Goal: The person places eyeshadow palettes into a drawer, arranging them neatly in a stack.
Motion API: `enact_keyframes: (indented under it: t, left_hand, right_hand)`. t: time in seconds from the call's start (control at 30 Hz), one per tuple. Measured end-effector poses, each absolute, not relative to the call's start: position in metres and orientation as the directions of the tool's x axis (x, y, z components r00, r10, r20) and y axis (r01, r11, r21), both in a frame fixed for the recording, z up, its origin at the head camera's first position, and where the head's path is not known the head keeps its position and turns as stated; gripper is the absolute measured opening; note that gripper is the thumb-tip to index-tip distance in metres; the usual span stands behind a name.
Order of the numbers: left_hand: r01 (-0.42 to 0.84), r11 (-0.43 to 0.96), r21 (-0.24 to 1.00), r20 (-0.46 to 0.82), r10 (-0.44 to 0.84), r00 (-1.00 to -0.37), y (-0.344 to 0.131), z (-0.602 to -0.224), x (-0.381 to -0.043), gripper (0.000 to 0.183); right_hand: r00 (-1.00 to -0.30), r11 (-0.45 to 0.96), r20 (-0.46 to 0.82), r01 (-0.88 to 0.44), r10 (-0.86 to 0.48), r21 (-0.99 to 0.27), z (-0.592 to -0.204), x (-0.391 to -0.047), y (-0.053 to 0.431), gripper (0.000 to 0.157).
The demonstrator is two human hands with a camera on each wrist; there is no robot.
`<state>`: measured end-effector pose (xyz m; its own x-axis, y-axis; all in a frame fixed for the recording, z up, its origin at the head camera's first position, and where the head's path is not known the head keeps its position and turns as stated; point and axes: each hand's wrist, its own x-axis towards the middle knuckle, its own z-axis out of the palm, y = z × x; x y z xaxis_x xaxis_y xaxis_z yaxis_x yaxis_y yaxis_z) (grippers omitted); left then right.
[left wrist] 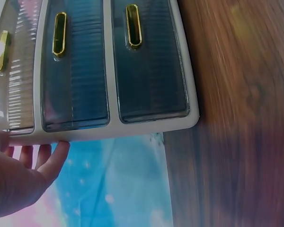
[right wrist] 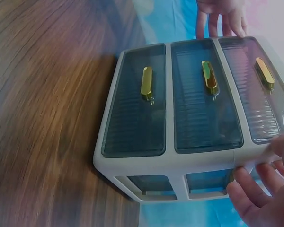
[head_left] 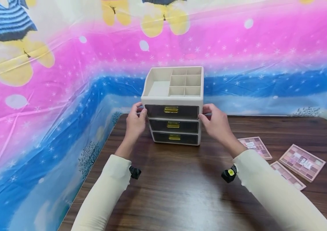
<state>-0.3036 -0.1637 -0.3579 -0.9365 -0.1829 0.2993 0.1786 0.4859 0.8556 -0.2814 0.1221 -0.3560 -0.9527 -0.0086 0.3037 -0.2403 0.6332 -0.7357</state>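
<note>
A cream drawer organizer (head_left: 172,100) stands on the table, with three dark see-through drawers and gold handles. Its top has one wide bay and several small compartments, all bare. My left hand (head_left: 136,122) holds its left side near the top drawer (head_left: 159,111), thumb by the front edge and fingers along the side. On the opposite side my right hand (head_left: 216,121) grips at the same height, thumb at the front edge. In the right wrist view, its fingers (right wrist: 246,194) lie against the side wall, which has window-like openings. All three drawers are closed.
Three pink makeup palettes lie to the right on the dark wooden table (head_left: 163,189): one palette (head_left: 257,148) partly behind my right forearm, another palette (head_left: 302,163) farther right, a third palette (head_left: 289,176) partly under the sleeve. A colourful printed cloth (head_left: 238,57) hangs behind the table.
</note>
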Motion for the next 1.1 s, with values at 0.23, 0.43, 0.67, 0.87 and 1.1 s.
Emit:
enact_keyframes:
  t: [0.23,0.43,0.67,0.87,1.1]
  left_hand:
    - [0.255,0.482,0.838,0.351,-0.118,-0.929,-0.131,-0.363,-0.303,0.031]
    - [0.296,0.467,0.833,0.353,-0.037,-0.935,-0.101,-0.363,-0.3,0.031]
    - [0.297,0.484,0.823,0.337,0.003,-0.941,-0.082,-0.362,-0.297,0.033]
    - [0.292,0.486,0.824,0.34,-0.012,-0.94,-0.08,-0.364,-0.296,0.032]
    - [0.318,0.491,0.811,0.356,0.017,-0.934,-0.07,-0.363,-0.297,0.031]
  right_hand:
    - [-0.944,0.673,0.329,-0.236,0.012,-0.701,-0.358,-0.273,0.161,0.037]
    - [-0.943,0.703,0.329,-0.2,0.051,-0.682,-0.359,-0.261,0.195,0.04]
    - [-0.947,0.71,0.312,-0.17,0.074,-0.684,-0.359,-0.254,0.213,0.042]
    - [-0.945,0.714,0.318,-0.175,0.07,-0.678,-0.359,-0.255,0.215,0.041]
    - [-0.944,0.721,0.316,-0.156,0.091,-0.675,-0.36,-0.253,0.224,0.042]
